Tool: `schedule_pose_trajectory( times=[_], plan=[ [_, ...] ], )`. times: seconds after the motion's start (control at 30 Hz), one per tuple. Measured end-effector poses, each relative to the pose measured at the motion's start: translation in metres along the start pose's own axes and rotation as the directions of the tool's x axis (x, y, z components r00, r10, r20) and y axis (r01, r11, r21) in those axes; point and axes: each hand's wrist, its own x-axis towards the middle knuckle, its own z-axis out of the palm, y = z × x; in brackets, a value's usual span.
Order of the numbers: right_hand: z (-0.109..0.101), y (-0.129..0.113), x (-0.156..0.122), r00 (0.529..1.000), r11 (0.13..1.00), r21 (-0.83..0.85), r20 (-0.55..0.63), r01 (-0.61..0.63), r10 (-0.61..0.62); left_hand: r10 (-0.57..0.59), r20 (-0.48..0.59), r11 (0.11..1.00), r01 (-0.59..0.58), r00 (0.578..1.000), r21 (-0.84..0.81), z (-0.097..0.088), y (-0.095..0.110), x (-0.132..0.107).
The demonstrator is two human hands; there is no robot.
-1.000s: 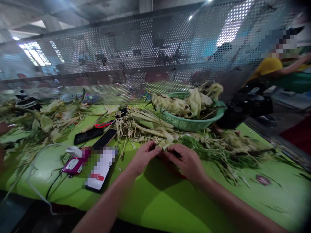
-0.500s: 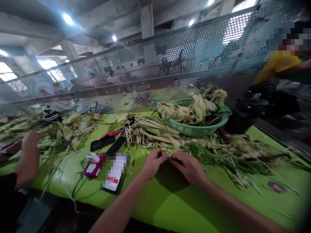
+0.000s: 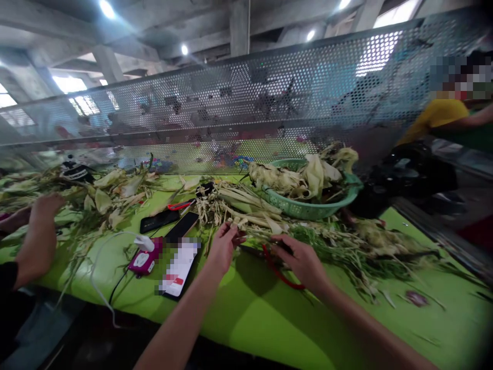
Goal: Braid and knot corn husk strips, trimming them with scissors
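Note:
My right hand (image 3: 298, 257) is curled around a pair of scissors (image 3: 279, 271) with red handles, their dark blades pointing left toward my other hand. My left hand (image 3: 223, 244) is closed in a pinch on a small pale plant piece (image 3: 235, 225); its exact kind is too small to make out. Just beyond both hands lies a heap of pale cut stalks (image 3: 242, 200). Green leafy trimmings (image 3: 316, 239) spread beside and past my right hand.
A green basket (image 3: 308, 209) heaped with corn husks stands behind. To the left lie phones (image 3: 179, 270), a purple charger (image 3: 145, 257) with a white cable, and a red-handled tool (image 3: 181, 204). Another person's arm (image 3: 40, 236) reaches over husks at far left. A perforated metal screen (image 3: 215, 113) rises behind.
My hands have moved apart, the left one going left and slightly up. The red scissors handles, hidden before, now show at my right hand. The camera view has shifted a little.

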Motion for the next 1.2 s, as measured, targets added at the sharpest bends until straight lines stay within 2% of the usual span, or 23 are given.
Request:
schedule_pose_trajectory(
  times=[0.23, 0.47, 0.53, 0.6, 0.7, 0.8, 0.9, 1.07, 1.2],
  plan=[
    [0.0, 0.001, -0.001, 0.996, 0.994, 0.103, 0.083, -0.031, 0.023, 0.013, -0.006, 0.99, -0.014, 1.0, -0.139, -0.009, 0.01, 0.003],
    [-0.005, -0.006, 0.0, 0.971, 0.995, -0.044, 0.228, 0.088, -0.075, 0.001, -0.024, 0.983, -0.005, 1.0, -0.182, -0.013, 0.011, 0.007],
    [-0.003, -0.005, 0.0, 0.957, 0.992, -0.058, 0.273, 0.117, -0.097, -0.008, -0.012, 0.986, 0.006, 1.0, -0.165, -0.011, 0.01, 0.005],
    [0.0, -0.001, 0.0, 0.952, 0.992, -0.052, 0.291, 0.116, -0.096, -0.031, 0.044, 0.994, 0.035, 0.999, -0.103, -0.008, 0.008, 0.0],
    [0.004, 0.008, 0.0, 0.955, 0.997, -0.031, 0.29, 0.077, -0.065, -0.099, 0.102, 0.995, 0.097, 0.99, 0.02, 0.0, 0.004, -0.009],
    [0.004, 0.016, 0.002, 0.961, 0.999, 0.005, 0.274, 0.033, -0.034, -0.112, 0.116, 0.993, 0.106, 0.987, 0.058, 0.005, 0.002, -0.013],
    [0.004, 0.017, 0.003, 0.968, 0.999, 0.049, 0.251, 0.009, -0.021, -0.082, 0.09, 0.996, 0.077, 0.993, 0.055, 0.005, 0.004, -0.012],
    [0.005, 0.009, 0.003, 0.96, 0.998, 0.067, 0.278, -0.004, -0.015, -0.043, 0.047, 0.997, 0.04, 0.998, 0.068, 0.003, 0.016, -0.01],
    [0.003, 0.004, 0.001, 0.956, 0.996, 0.081, 0.292, -0.026, 0.001, -0.05, 0.022, 0.994, 0.048, 0.998, 0.097, 0.002, 0.021, -0.012]
  ],
)
